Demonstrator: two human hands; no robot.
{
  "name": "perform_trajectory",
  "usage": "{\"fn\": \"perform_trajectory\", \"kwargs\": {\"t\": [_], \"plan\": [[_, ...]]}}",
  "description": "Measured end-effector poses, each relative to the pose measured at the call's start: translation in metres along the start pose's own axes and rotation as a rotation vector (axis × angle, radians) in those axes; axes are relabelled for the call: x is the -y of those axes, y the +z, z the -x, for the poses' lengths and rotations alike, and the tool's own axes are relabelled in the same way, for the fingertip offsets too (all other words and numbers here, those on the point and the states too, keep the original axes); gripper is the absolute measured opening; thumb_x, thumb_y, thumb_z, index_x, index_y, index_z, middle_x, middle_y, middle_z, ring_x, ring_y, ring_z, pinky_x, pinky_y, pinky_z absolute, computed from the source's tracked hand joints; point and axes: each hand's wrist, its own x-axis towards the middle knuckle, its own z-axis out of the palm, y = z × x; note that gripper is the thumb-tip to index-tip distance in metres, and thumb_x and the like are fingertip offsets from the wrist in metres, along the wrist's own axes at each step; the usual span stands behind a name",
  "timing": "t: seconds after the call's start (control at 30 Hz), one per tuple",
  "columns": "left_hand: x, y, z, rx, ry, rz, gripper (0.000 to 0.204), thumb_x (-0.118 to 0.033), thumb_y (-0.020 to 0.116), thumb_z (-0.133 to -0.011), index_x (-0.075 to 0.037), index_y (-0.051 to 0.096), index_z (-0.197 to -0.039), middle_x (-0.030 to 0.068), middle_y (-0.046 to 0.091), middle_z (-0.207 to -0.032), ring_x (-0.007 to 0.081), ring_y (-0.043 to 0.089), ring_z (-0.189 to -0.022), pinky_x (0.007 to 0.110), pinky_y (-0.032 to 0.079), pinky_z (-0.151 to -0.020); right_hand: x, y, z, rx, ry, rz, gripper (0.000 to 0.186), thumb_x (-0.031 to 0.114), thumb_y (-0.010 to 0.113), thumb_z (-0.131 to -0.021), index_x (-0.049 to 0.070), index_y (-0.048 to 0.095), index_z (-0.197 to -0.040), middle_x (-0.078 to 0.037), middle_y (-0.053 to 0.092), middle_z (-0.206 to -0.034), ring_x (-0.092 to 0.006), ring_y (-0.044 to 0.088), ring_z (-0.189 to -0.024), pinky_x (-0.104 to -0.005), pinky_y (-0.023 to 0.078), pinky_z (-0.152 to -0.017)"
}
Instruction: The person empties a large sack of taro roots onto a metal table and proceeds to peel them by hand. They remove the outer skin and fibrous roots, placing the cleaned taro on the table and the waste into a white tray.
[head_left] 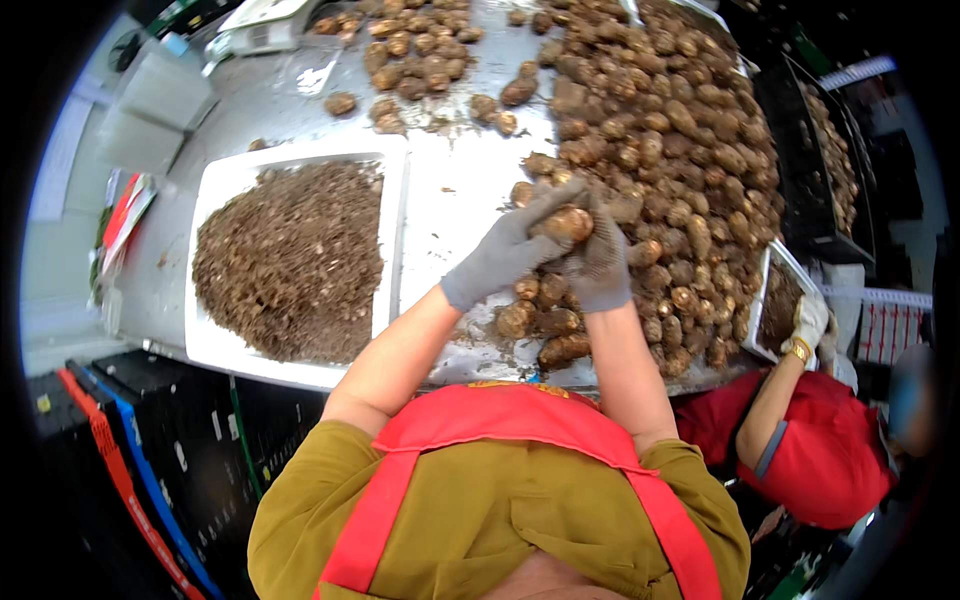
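Both my hands wear grey gloves and meet on one brown tuber [568, 222]. My left hand [505, 250] wraps it from the left, fingers over the top. My right hand [600, 268] grips it from the right and below. They hover at the left edge of a big heap of brown tubers [690, 170] on a wet metal table [450, 180]. A few loose tubers [545, 320] lie just below my hands.
A white tray [215, 180] full of brown trimmings and soil stands to the left. More tubers [415, 50] lie at the table's far side near a white scale [262, 28]. At right, another person in red [810, 440] holds a small tray [780, 300]. Dark crates [130, 450] stand lower left.
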Motion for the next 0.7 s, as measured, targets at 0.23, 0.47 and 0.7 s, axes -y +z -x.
{"fn": "perform_trajectory", "kwargs": {"t": [0.23, 0.47, 0.7], "plan": [[0.01, -0.008, -0.013, -0.199, -0.068, 0.575, 0.055, -0.035, 0.049, -0.103, -0.004, 0.039, -0.147, 0.0097, 0.063, -0.118, 0.0084, 0.061, -0.085, 0.018, 0.051, -0.068, -0.021, -0.03, -0.013, 0.121, -0.078, 0.133, 0.024, 0.028, 0.057, -0.1, 0.005, 0.06, -0.108, -0.007, 0.066, -0.085, -0.0139, 0.066, -0.085, -0.0276, 0.054, -0.067], [-0.004, -0.096, -0.052, -0.512, 0.049, 0.144, 0.047, -0.041, 0.038, -0.105, -0.004, 0.062, -0.118, 0.0087, 0.061, -0.081, 0.0104, 0.057, -0.065, 0.025, 0.052, -0.058, 0.023, -0.018, -0.004, -0.301, -0.165, 1.21, 0.031, 0.026, 0.069, -0.086, -0.001, 0.071, -0.101, -0.011, 0.07, -0.096, -0.0174, 0.065, -0.088, -0.0304, 0.051, -0.078], [-0.027, -0.256, -0.095, -0.87, 0.17, -0.286, 0.064, -0.046, 0.059, -0.093, -0.007, 0.045, -0.142, 0.013, 0.039, -0.152, 0.0279, 0.053, -0.126, 0.042, 0.051, -0.097, 0.122, -0.054, -0.046, -0.695, -0.62, 1.422, 0.049, 0.032, 0.071, -0.085, -0.001, 0.064, -0.121, -0.015, 0.068, -0.111, -0.0227, 0.065, -0.099, -0.0329, 0.052, -0.087]]}}
